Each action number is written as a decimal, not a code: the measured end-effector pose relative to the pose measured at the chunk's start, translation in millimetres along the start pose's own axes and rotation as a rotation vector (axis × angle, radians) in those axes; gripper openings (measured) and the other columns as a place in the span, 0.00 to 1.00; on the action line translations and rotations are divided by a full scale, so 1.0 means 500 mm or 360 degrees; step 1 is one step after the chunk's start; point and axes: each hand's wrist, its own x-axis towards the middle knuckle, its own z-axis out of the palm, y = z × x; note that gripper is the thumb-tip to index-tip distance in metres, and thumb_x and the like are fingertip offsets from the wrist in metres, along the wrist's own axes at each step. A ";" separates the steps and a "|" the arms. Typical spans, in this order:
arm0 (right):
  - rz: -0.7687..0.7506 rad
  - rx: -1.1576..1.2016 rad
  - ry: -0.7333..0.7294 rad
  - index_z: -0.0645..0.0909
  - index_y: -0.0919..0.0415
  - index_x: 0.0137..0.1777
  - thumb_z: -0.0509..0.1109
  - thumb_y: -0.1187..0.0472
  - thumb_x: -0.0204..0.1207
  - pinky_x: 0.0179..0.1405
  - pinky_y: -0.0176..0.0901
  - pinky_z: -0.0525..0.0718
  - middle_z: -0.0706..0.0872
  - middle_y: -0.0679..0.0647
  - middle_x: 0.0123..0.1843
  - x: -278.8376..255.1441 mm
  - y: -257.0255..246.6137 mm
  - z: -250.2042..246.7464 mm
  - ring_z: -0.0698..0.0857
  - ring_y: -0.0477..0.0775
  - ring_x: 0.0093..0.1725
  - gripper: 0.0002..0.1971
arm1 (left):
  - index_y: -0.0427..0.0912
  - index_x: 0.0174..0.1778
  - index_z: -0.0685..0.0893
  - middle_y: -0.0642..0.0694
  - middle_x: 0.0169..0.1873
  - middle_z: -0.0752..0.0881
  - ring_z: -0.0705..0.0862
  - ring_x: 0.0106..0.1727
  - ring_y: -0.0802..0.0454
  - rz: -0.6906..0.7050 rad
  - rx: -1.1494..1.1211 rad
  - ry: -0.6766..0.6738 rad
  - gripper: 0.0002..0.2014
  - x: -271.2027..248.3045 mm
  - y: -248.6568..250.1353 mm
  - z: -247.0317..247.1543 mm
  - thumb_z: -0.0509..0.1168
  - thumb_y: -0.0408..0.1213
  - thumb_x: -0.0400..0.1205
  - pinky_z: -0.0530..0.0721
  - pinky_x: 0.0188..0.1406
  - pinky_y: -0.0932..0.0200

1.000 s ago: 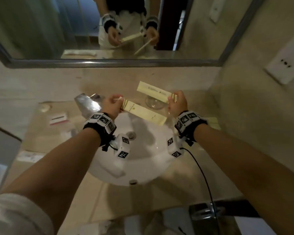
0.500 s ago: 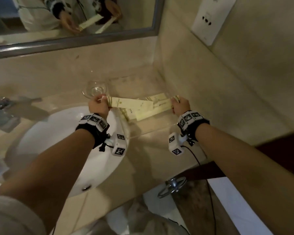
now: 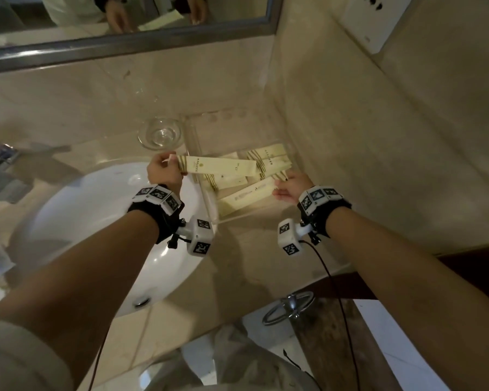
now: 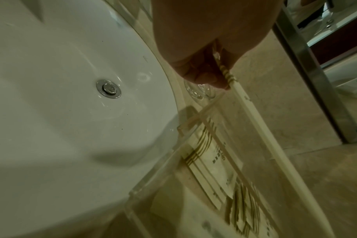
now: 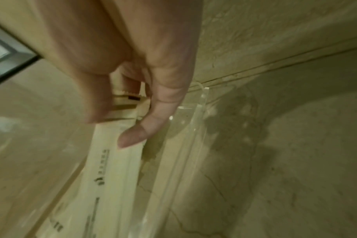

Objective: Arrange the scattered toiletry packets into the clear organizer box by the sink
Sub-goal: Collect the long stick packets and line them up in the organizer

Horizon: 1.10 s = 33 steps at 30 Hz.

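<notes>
A clear organizer box (image 3: 232, 220) stands on the counter in the corner, right of the sink, with several cream packets (image 3: 268, 158) lying inside. My left hand (image 3: 164, 170) pinches the left end of a long cream packet (image 3: 220, 166) and holds it level over the box; in the left wrist view this packet (image 4: 261, 133) runs edge-on above the box wall (image 4: 159, 173). My right hand (image 3: 290, 183) holds the right end of another packet (image 3: 247, 197), which lies low along the front of the box. In the right wrist view its fingers (image 5: 96, 103) close on the packet (image 5: 112, 169) beside the clear wall (image 5: 194, 128).
An empty drinking glass (image 3: 161, 134) stands just left of the box, behind my left hand. The white sink basin (image 3: 96, 210) and faucet (image 3: 0, 159) lie to the left. The marble side wall with a socket plate (image 3: 370, 21) hems in the box's right side.
Both hands carried their packets from above the sink rightward to the box. The right-hand packet has dropped down into the box; the left-hand packet now hovers over it.
</notes>
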 end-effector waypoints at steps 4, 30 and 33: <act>-0.0008 0.0124 -0.0048 0.74 0.62 0.59 0.70 0.63 0.77 0.35 0.36 0.89 0.81 0.55 0.44 -0.011 -0.014 -0.010 0.83 0.50 0.40 0.13 | 0.38 0.58 0.81 0.41 0.44 0.85 0.80 0.29 0.56 -0.0020 -0.0015 0.0017 0.12 -0.004 0.005 -0.007 0.57 0.34 0.82 0.78 0.28 0.65; -0.0007 -0.0947 -0.0514 0.67 0.66 0.76 0.57 0.79 0.78 0.47 0.39 0.81 0.75 0.57 0.70 -0.076 -0.072 -0.024 0.80 0.55 0.60 0.26 | 0.34 0.63 0.80 0.32 0.59 0.84 0.86 0.50 0.43 -0.0036 -0.0298 0.0049 0.14 -0.034 0.061 -0.012 0.57 0.33 0.84 0.85 0.31 0.70; 0.0004 -0.0873 -0.0422 0.72 0.70 0.71 0.57 0.76 0.80 0.31 0.31 0.81 0.83 0.60 0.56 -0.077 -0.076 -0.014 0.80 0.48 0.43 0.19 | 0.35 0.61 0.80 0.32 0.62 0.82 0.85 0.46 0.45 -0.0055 -0.0367 0.0003 0.13 -0.033 0.061 -0.013 0.60 0.33 0.83 0.86 0.32 0.68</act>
